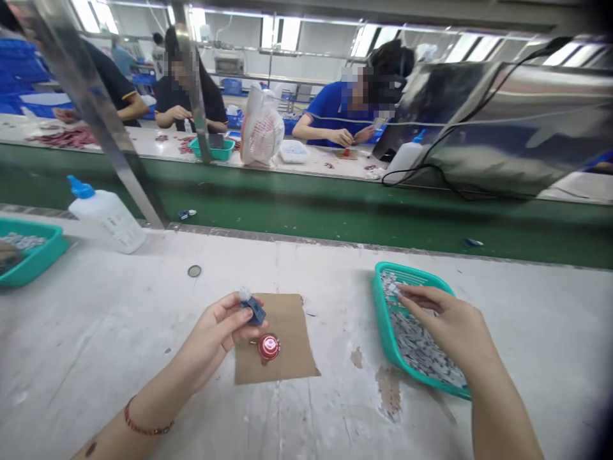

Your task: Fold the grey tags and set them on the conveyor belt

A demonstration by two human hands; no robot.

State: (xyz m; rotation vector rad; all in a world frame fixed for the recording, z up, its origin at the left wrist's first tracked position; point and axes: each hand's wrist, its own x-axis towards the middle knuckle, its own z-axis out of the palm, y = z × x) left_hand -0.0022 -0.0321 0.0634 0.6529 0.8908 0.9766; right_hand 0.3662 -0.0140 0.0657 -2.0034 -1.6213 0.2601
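Observation:
Between the thumb and fingers of my left hand (215,335) is a small dark blue plastic part (254,311) with a whitish translucent piece (245,294) at its top. Under that hand a square of brown cardboard (292,332) lies on the table, and on it rests a round, shiny red object (269,346) with metal bits at its sides. My right hand (450,319) reaches over a green basket (383,319), fingers pinched on a small whitish piece (393,289) at its far left corner. Many small grey and white parts (421,345) fill the basket.
A white bottle with a blue cap (108,217) stands at the left, beside another green basket (48,259). A flat round disc (194,271) lies on the table (119,332). Beyond a green belt (287,207), several people work at another bench; a metal post (110,121) rises at the left.

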